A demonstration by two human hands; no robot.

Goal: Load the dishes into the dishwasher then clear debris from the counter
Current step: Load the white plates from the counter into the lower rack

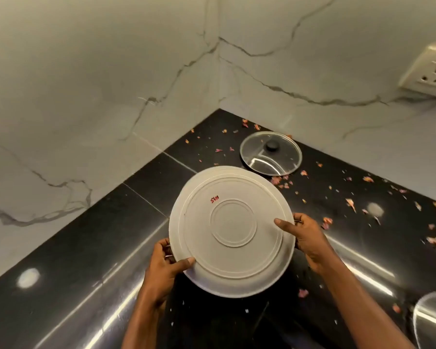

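A round steel plate (230,230) is held upside down above the black counter (111,235), its ringed underside facing me with small red lettering on it. My left hand (166,265) grips its lower left rim, thumb on the underside. My right hand (305,238) grips the right rim, thumb lying across the underside. What may lie beneath the plate is hidden. A glass lid (271,153) with a black knob lies on the counter behind the plate. Pinkish peel debris (350,202) is scattered over the right half of the counter.
White marble walls meet in a corner behind the counter. A wall socket (431,71) sits on the right wall. Part of a shiny steel vessel (433,321) shows at the bottom right edge.
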